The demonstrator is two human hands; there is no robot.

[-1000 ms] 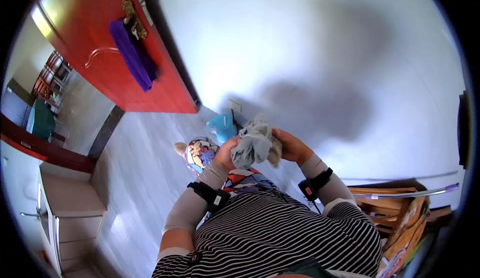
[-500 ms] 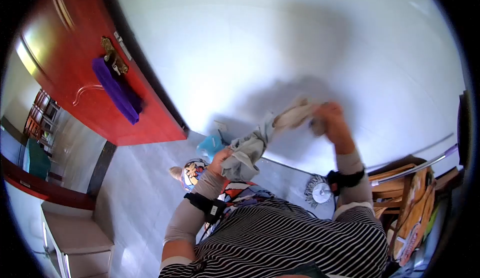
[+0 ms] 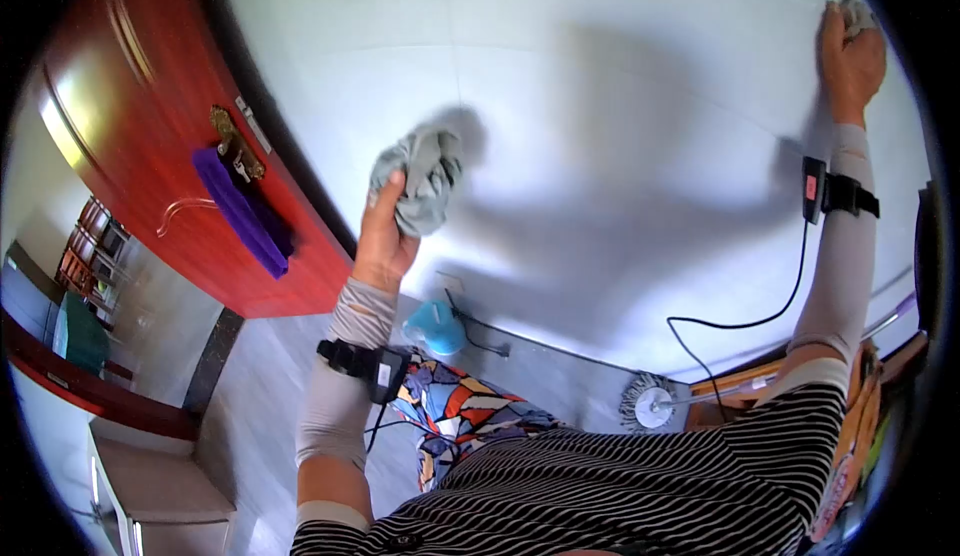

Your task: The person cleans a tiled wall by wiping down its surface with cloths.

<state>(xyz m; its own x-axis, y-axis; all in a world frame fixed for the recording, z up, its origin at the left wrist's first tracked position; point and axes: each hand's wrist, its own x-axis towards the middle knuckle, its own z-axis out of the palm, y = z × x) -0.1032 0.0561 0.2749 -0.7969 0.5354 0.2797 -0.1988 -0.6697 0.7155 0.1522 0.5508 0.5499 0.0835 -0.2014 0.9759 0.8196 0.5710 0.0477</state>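
Observation:
My left hand [image 3: 385, 231] grips a bunched grey-green cloth [image 3: 425, 178] in front of the pale wall [image 3: 600, 106]. The cloth's shadow falls on the wall close beside it. High at the far right, my right hand [image 3: 855, 61] is closed on a crumpled greyish cloth [image 3: 857, 18], partly hidden behind the fingers. This hand is up against the wall or very near it; the exact contact cannot be made out. Both forearms wear light sleeves, with a black strapped device on each wrist.
A red door [image 3: 170, 136] stands open on the left, a purple cloth [image 3: 243, 214] hanging from its handle. On the floor are a light-blue plastic item [image 3: 436, 328] and a mop head [image 3: 650, 404]. Wooden furniture [image 3: 860, 436] stands at the right, a low cabinet [image 3: 165, 476] at lower left.
My hands have moved apart from a cloth stretch between them. The right rose far up and right along the wall; the left rose up and leftward with the bunched cloth.

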